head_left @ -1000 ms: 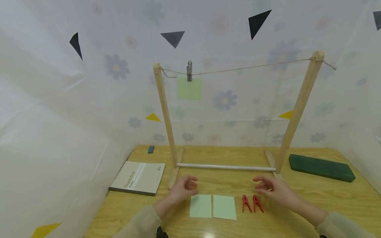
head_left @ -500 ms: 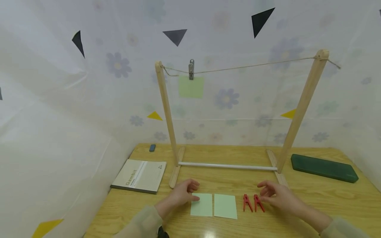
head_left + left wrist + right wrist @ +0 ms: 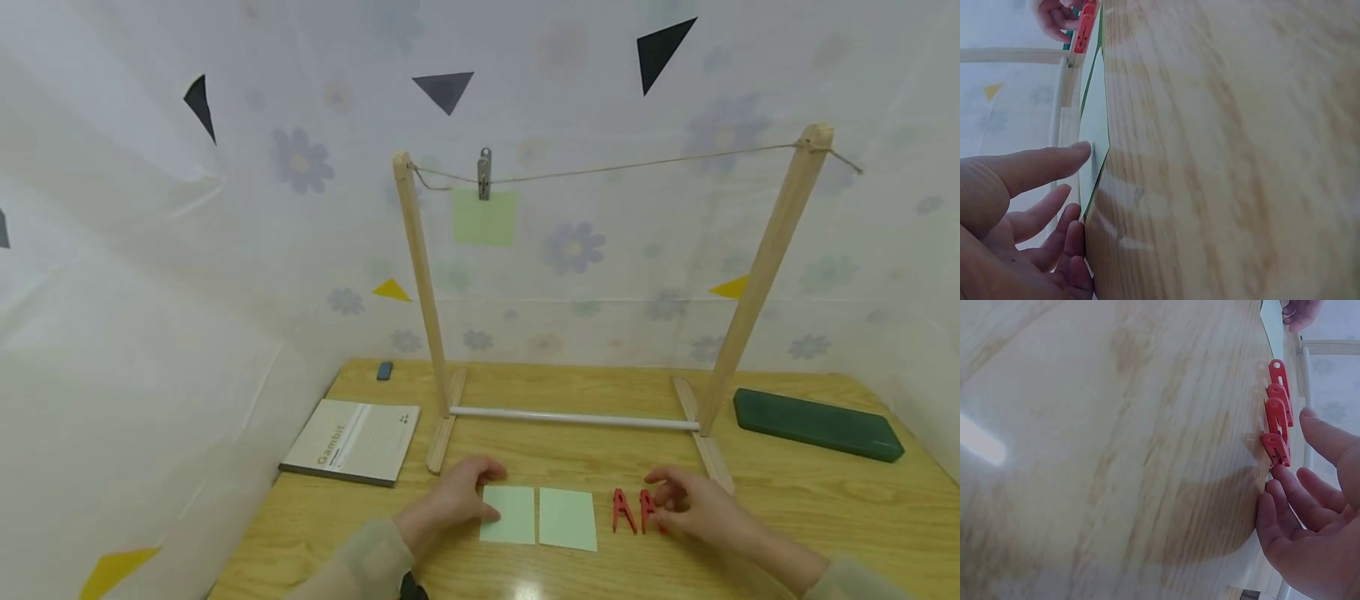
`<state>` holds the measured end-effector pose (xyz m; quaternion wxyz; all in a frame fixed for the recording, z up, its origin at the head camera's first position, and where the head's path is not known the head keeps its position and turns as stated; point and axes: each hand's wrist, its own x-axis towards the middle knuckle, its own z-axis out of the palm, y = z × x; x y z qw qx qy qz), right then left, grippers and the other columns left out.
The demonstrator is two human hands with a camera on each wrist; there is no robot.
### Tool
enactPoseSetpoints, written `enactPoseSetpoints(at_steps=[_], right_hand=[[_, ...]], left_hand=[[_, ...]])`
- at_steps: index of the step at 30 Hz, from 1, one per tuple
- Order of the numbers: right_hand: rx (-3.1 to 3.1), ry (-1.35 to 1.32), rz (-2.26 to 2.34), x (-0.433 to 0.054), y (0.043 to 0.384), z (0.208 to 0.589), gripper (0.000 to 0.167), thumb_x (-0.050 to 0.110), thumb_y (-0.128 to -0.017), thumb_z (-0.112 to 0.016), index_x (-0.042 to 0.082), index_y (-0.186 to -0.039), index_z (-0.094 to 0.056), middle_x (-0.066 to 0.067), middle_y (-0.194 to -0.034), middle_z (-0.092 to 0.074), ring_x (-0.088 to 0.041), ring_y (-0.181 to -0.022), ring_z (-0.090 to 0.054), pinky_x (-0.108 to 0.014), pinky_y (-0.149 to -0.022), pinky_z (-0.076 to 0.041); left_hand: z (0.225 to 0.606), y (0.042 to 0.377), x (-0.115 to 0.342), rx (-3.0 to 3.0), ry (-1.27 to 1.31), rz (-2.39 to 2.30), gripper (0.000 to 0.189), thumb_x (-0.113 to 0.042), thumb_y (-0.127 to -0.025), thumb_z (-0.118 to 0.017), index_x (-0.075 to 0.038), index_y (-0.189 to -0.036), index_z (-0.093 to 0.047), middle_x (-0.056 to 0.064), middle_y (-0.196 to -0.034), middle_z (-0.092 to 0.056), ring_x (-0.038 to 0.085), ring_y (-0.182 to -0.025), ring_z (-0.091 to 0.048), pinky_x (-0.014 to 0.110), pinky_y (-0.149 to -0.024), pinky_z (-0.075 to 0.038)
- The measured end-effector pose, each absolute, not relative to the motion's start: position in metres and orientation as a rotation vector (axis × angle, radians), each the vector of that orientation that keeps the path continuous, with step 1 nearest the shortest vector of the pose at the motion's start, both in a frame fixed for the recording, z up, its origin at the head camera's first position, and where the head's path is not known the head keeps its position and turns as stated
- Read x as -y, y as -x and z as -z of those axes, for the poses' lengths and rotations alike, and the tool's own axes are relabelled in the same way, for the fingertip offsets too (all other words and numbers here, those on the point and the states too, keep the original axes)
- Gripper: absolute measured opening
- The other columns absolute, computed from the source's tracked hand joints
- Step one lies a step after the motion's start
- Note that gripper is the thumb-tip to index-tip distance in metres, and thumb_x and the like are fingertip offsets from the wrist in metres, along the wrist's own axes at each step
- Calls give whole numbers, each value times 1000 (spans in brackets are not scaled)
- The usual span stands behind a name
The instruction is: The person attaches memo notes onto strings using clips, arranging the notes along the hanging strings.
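Observation:
Two pale green paper squares lie side by side on the table: the left square (image 3: 516, 515) and the right square (image 3: 567, 518). My left hand (image 3: 452, 500) is at the left square, its thumb over the paper and its other fingers by the edge; whether the thumb touches is unclear. Two red clothespins stand to the right, the left clothespin (image 3: 622, 511) and the right clothespin (image 3: 1277, 431). My right hand (image 3: 701, 510) is at the right clothespin, partly covering it in the head view. In the right wrist view, its thumb and fingers are spread apart, fingertips close to that clothespin's end.
A wooden frame (image 3: 423, 292) carries a string (image 3: 622, 169), where a metal clip (image 3: 485, 175) holds a green paper (image 3: 480, 223). A white rod (image 3: 573, 417) joins its feet. Around it lie a notebook (image 3: 360, 442), a small blue block (image 3: 385, 371) and a dark green case (image 3: 817, 423).
Both hands have come down toward the table. The left thumb has moved over the left paper square, and the right hand has moved in to the right clothespin. Papers and clothespins stay put.

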<state>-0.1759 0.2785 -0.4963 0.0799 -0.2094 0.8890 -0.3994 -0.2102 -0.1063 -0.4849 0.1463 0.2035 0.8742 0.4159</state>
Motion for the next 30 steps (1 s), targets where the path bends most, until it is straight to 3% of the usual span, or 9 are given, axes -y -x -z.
enactPoseSetpoints(at_steps=[7, 15, 30], right_hand=[[-2733, 584, 1160, -277, 171, 503, 56, 31, -80, -82, -3, -117, -59, 4, -88, -63, 4, -78, -54, -21, -66, -45], [-2760, 576, 1157, -277, 170, 510, 54, 30, -77, -85, -1, -114, -61, 3, -88, -63, 4, -78, -53, -21, -67, -45], [-2881, 427, 1105, -264, 166, 512, 59, 35, -69, -90, 1, -108, -62, 2, -83, -57, 2, -74, -48, -22, -65, -46]], left_hand=[[491, 210, 105, -2560, -623, -1141, 50, 3, -67, -87, -4, -112, -67, 5, -105, -65, 20, -98, -58, 31, -89, -48], [498, 213, 105, -2524, -581, -1181, 51, 6, -67, -86, -5, -113, -66, 3, -101, -63, 15, -94, -55, 29, -87, -47], [492, 211, 107, -2509, -623, -1225, 49, 8, -67, -84, -2, -112, -68, 6, -101, -64, 18, -93, -56, 29, -84, -47]])
